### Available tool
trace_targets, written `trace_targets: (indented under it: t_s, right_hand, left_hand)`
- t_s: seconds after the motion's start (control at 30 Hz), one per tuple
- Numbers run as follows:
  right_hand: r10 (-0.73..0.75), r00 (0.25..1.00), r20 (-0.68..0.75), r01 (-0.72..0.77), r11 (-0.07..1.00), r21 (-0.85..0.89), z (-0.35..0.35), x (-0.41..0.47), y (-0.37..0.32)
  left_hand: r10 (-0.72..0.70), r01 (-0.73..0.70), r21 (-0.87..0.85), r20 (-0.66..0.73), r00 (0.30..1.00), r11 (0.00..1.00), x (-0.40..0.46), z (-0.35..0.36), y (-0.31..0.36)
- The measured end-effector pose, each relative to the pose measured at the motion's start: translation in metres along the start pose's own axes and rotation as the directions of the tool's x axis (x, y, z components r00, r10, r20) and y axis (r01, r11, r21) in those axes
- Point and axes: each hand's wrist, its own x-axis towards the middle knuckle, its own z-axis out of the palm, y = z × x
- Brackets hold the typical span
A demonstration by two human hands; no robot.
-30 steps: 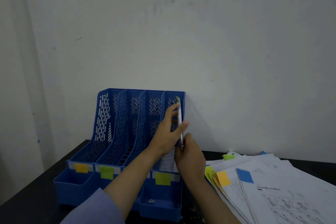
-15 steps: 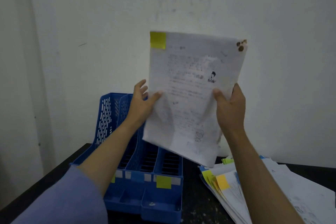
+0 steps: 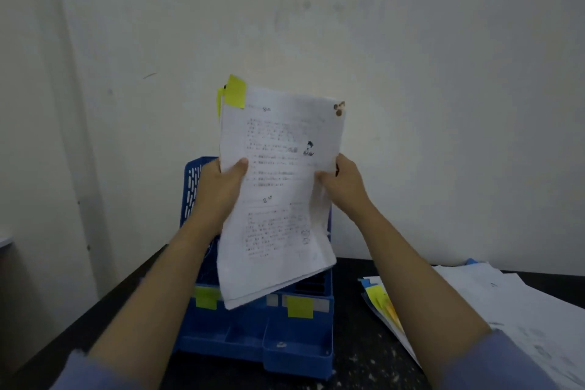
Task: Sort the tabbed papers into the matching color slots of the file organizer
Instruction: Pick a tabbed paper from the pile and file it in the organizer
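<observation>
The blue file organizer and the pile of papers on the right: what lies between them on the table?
In the head view, only bare dark tabletop lies between the file organizer and the paper pile; nothing stands there.

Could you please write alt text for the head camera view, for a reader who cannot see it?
Two bare hands, left hand and right hand, hold up a small stack of printed papers with a yellow-green tab at the top left corner, above a blue file organizer with coloured labels. More tabbed papers lie on the dark table to the right.
</observation>
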Motion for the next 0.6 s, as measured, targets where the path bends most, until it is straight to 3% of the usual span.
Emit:
trace_targets:
  t_s: [0.13,0.27,0.43,0.6]
  right_hand:
    - [-0.037,0.996,-0.082,0.018,0.974,-0.225,0.018,0.007,0.019]
    - [-0.044,0.995,-0.09,0.018,0.965,-0.263,0.025,0.012,0.036]
    - [-0.052,0.998,-0.017,0.043,0.937,-0.346,0.029,0.022,0.05]
    - [-0.025,0.999,0.024,0.034,0.88,-0.473,0.041,0.033,0.055]
  left_hand:
    - [-0.001,-0.004,-0.042,-0.124,0.992,0.999,-0.024,0.018,-0.028]
    - [-0.045,0.032,-0.092,-0.142,0.989,0.995,-0.035,0.029,-0.04]
    - [0.133,-0.115,0.145,-0.126,0.983,0.983,-0.013,0.009,-0.026]
    - [0.289,-0.232,0.408,-0.083,0.954,0.883,0.01,-0.008,-0.013]
